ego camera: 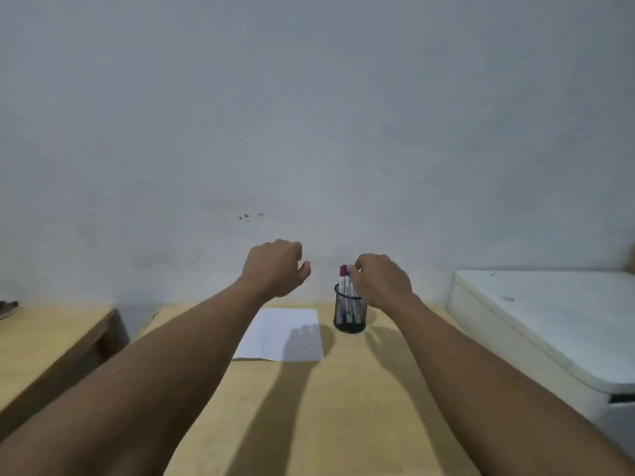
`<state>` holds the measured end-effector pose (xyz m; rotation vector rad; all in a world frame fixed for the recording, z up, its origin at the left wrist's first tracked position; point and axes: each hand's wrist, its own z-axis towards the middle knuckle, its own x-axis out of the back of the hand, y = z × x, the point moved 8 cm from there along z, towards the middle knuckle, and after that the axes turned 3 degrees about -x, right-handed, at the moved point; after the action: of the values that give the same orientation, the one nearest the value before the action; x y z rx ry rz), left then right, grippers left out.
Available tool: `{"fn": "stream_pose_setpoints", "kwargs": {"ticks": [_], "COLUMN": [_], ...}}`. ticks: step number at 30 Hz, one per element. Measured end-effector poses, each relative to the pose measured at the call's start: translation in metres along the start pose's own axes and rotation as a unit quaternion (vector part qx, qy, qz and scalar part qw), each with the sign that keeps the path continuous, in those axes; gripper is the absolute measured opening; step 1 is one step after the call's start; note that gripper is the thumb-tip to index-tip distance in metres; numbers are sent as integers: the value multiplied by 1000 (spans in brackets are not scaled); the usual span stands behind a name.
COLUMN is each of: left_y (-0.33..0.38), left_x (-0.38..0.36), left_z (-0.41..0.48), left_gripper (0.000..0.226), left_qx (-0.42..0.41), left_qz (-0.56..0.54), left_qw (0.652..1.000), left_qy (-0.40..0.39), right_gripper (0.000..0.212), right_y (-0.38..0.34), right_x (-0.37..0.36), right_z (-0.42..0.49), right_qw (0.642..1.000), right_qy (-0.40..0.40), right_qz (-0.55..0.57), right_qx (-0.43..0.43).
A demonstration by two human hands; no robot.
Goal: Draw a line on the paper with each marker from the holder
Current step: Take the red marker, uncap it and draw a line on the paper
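Head view: I see both bare forearms stretched forward over a light wooden table. My right hand is above the black mesh holder, fingers curled down onto the tops of the markers; fingertips touch the caps, but I cannot tell if any marker is actually pinched. The markers stand upright in the holder, white barrels, one red cap and one blue cap showing, the rest hidden by the hand. My left hand hangs in the air above the far edge of the paper, loosely curled, holding nothing. The white sheet lies flat on the table just left of the holder, blank as far as I can see, hand shadow across it. A second wooden table sits left, a white appliance lid right, a grey wall behind.
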<state>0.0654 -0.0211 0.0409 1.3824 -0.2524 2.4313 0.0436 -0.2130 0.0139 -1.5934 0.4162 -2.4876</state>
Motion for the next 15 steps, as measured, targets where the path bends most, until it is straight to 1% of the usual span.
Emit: {"fn": "stream_pose_setpoints", "kwargs": {"ticks": [6, 11, 15], "left_y": [18, 33, 38], "left_x": [-82, -127, -149], "left_z": [59, 94, 104], "left_gripper": [36, 38, 32], "left_qx": [-36, -74, -90], "left_qz": [-21, -57, -83], "left_qw": [997, 992, 987], "left_qy": [-69, -84, -102], "right_gripper": [27, 33, 31], "right_y": [34, 48, 50], "right_x": [-68, -104, -120], "right_z": [45, 73, 82], "right_qw": [999, 995, 993], "right_qy": [-19, -1, -7], "right_qz": [-2, 12, 21], "right_qx": [-49, -98, -118]}}
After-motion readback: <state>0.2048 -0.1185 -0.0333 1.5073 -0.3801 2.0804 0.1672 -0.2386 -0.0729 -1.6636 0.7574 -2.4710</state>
